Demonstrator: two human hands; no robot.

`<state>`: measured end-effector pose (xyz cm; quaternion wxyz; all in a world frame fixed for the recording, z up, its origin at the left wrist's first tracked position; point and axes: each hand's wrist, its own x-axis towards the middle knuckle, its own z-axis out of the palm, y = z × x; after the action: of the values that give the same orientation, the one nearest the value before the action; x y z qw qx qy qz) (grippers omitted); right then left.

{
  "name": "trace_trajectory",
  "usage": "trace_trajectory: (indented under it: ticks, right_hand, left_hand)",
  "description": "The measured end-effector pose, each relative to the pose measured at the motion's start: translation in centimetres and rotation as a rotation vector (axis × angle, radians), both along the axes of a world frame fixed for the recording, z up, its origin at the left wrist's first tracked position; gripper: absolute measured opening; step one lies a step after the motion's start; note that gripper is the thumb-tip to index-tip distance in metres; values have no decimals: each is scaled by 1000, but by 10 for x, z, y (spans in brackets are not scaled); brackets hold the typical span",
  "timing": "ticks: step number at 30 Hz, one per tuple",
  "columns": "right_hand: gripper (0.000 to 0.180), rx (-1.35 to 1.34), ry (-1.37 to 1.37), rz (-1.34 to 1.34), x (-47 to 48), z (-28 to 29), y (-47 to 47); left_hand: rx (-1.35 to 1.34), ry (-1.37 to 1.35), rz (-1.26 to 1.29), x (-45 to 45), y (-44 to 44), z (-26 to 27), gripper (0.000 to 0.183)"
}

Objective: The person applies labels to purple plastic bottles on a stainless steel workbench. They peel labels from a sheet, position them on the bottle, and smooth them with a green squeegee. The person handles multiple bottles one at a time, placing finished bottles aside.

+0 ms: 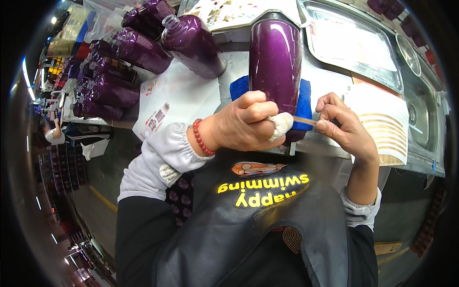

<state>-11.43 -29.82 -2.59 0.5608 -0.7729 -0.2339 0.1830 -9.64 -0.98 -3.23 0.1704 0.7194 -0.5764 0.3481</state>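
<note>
A glossy purple glass bottle (275,61) lies on a blue cloth (304,95), its clear neck pointing away from me. My left hand (247,120), with a red bead bracelet (200,138) at the wrist and a white knit finger cover (282,126), is at the near end of the bottle; its fingers are curled and partly hidden. From there a narrow gold strip (304,121) stretches to my right hand (340,125), which pinches its other end between thumb and finger. A white sheet with curved gold strips (382,132) lies to the right.
Several more purple bottles (195,46) stand at the left. Printed sheets lie beside them (179,93) and behind the bottle (229,14). A metal tray (398,80) holding white sheets is at the back right, near a steel sink (423,125). A person (53,132) is far left.
</note>
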Motion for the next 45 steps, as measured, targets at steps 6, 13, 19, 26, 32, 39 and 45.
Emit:
trace_trajectory:
  ticks: [6, 13, 19, 26, 32, 39, 45]
  right_hand:
    - [31, -13, -58, 7, 0, -3, 2]
    - [31, -16, -43, 8, 1, -4, 1]
    - [32, -14, -57, 12, 4, -2, 3]
    - [32, -14, -49, -9, 6, -7, 2]
    - [32, -56, -82, 19, 7, -5, 5]
    - [31, -67, -107, 14, 8, -9, 6]
    - [33, -63, -55, 21, 11, -8, 8]
  left_hand:
    - [-40, -19, -9, -1, 4, -9, 32]
    - [-34, -39, 66, -5, 4, -14, 32]
    - [-27, -26, 114, -11, 13, -12, 33]
    - [-47, 0, 82, -7, 4, -17, 35]
    - [16, -3, 126, -13, 13, -6, 36]
    - [-34, -28, 71, -5, 6, -15, 38]
    - [-29, -68, 195, -12, 17, -14, 33]
